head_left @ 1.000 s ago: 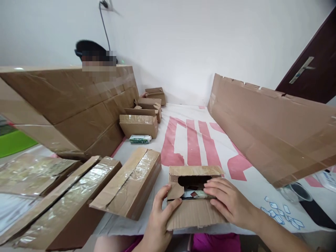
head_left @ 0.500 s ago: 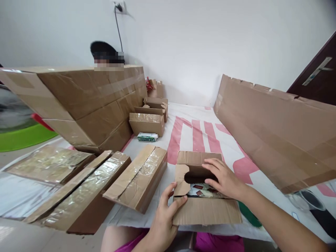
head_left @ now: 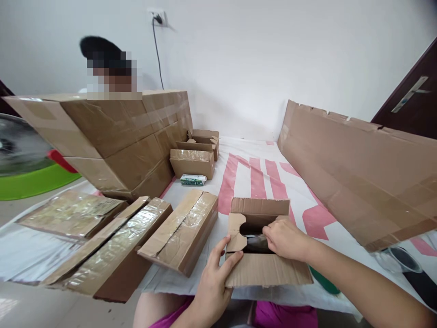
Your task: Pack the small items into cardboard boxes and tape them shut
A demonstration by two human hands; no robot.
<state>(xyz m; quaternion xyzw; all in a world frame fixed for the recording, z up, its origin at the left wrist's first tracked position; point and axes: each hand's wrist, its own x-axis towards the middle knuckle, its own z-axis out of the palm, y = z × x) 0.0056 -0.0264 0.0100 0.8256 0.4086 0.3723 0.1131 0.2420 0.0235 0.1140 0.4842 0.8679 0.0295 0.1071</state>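
Note:
An open cardboard box (head_left: pixel 268 272) stands at the table's near edge, its front and back flaps folded outward. My left hand (head_left: pixel 216 271) grips its left side, thumb by the front edge and fingers along the notched side flap. Over the right part of the opening, my right hand (head_left: pixel 288 239) is closed, fingers curled down at the box's mouth. What it pinches, if anything, is hidden by the fingers. A greyish, shiny item (head_left: pixel 257 244) shows partly inside the box.
Taped cartons (head_left: pixel 180 232) lie to the left. A small green-and-white box (head_left: pixel 193 180) sits before open boxes (head_left: pixel 192 164) farther back. Stacked large cartons (head_left: pixel 133 136) line the left, with a person behind. A cardboard panel (head_left: pixel 351 173) and clear cup (head_left: pixel 399 260) are at right.
My right hand has gone from spread fingers to a closed grip at the opening. The red-and-white printed package inside no longer shows. The person behind the cartons has shifted left in view.

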